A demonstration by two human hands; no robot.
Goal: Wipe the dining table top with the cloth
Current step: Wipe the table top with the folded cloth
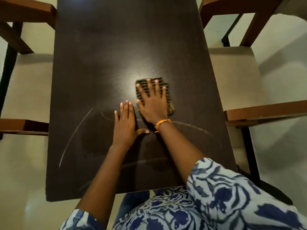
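Note:
The dark brown dining table top (103, 55) fills the middle of the view. A folded, striped olive-and-black cloth (169, 97) lies flat on it a little right of centre. My right hand (153, 103) presses down on the cloth with fingers spread, covering most of it; an orange band circles the wrist. My left hand (125, 125) rests flat on the bare table just left of the right hand, fingers together, thumb out, holding nothing. Pale curved wipe streaks (75, 133) and damp patches mark the near part of the top.
Wooden chairs stand at both sides: one at the left (25, 127) with another further back (25, 12), one at the right (265, 112) with a beige seat (232, 77), another at the back right (240, 7). The floor is pale. My blue-patterned clothing meets the table's near edge.

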